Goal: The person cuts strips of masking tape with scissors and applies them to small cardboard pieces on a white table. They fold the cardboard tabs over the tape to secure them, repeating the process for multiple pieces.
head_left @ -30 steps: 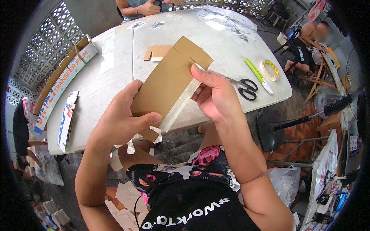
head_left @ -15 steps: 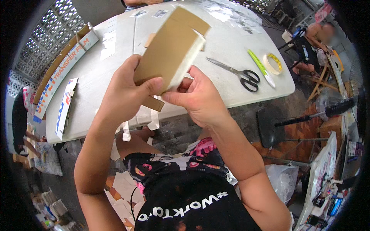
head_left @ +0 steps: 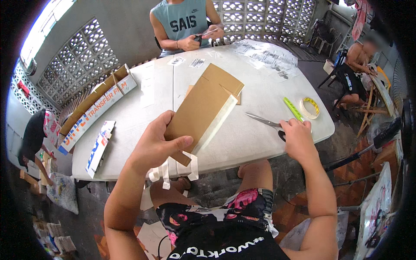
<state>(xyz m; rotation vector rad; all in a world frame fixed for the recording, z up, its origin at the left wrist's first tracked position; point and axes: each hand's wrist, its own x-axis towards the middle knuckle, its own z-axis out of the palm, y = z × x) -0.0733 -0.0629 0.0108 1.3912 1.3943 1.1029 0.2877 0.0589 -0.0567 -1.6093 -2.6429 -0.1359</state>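
My left hand is closed round a long brown piece of folded cardboard, holding it tilted above the near part of the white table. A pale strip of tape runs along the cardboard's right edge, and a small flap sticks out below my thumb. With bent fingers, my right hand covers the black handles of the scissors, whose blades point left on the table. One handle loop shows beside the hand. Close to its fingertips lies a green and white cutter knife, its lower end hidden.
A roll of tape lies right of the cutter. A long open carton and a printed cardboard strip occupy the table's left. Printed sheets cover its far side, where another person sits. Tape strips hang off the near edge.
My right hand has left the cardboard and moved right to the scissors' handles. The cardboard stays in my left hand. My view has tilted up, bringing the person across the table into sight.
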